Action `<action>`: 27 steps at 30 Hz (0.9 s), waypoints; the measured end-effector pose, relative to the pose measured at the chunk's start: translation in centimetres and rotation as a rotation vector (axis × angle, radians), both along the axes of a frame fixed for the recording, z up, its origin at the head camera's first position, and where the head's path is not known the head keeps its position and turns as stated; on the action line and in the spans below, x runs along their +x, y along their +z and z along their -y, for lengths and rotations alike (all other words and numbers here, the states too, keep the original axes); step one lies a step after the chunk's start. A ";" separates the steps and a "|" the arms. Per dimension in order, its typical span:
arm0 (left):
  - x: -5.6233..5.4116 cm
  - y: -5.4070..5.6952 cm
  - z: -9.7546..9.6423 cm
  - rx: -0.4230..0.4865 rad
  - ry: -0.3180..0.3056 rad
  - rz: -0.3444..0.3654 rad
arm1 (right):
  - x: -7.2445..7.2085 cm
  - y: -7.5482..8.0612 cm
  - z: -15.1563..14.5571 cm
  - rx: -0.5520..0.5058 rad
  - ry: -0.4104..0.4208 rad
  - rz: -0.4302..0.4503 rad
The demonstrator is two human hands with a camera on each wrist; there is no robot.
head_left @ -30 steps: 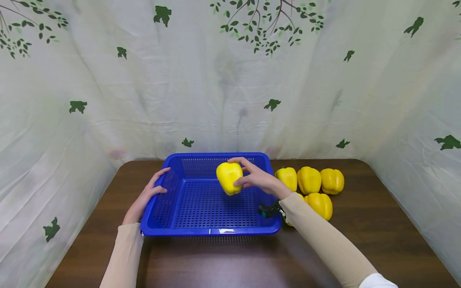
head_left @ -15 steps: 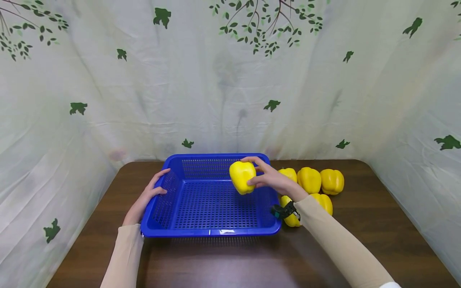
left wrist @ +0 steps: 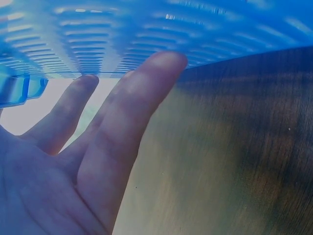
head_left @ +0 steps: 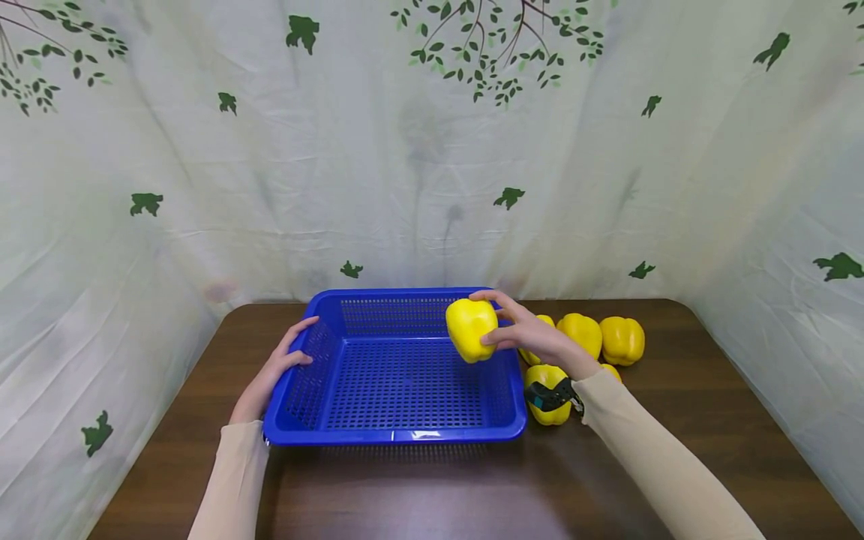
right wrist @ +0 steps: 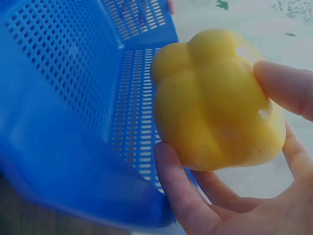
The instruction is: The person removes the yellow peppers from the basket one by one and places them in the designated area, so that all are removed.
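A yellow bell pepper is held in my right hand, above the right side of a blue plastic basket. In the right wrist view, fingers and thumb pinch the bell pepper from opposite sides, its lobed end facing the camera. The inside of the basket shows behind it, with nothing on the visible floor. My left hand grips the basket's left rim. From the left wrist, its fingers lie against the slotted outer wall of the basket.
Several yellow bell peppers stand on the brown table just right of the basket, some partly behind my right arm. A black wrist camera sits under that wrist. A pale leaf-patterned curtain closes off the back and sides.
My right hand has moved to the right with the bell pepper, from over the basket's middle toward its right rim. The left hand and basket have stayed in place.
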State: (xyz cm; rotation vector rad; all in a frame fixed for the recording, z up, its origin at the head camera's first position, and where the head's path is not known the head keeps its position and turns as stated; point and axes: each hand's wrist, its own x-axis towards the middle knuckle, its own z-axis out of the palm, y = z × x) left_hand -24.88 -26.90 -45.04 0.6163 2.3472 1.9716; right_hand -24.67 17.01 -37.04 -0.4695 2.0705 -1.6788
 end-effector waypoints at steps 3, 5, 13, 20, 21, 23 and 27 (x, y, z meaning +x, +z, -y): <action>0.0 0.0 0.0 0.004 -0.002 0.010 | 0.2 0.3 -0.5 0.003 -0.002 -0.012; 0.0 0.1 0.0 0.003 -0.001 0.015 | 0.3 0.5 -0.9 0.005 -0.005 -0.020; -0.2 0.3 -0.1 0.000 0.001 0.012 | 0.7 1.0 -2.5 0.034 -0.051 -0.050; -0.2 0.1 0.0 0.003 -0.008 -0.010 | 1.2 1.0 -3.7 0.018 -0.084 -0.042; -0.2 0.1 0.1 0.002 -0.008 -0.004 | 1.2 1.0 -3.9 0.013 -0.087 -0.040; -0.2 0.1 0.1 0.000 -0.004 0.013 | 1.3 0.8 -4.4 0.012 -0.093 -0.044; 0.0 0.1 0.1 -0.001 0.003 0.037 | 1.5 0.5 -5.3 0.006 -0.105 -0.044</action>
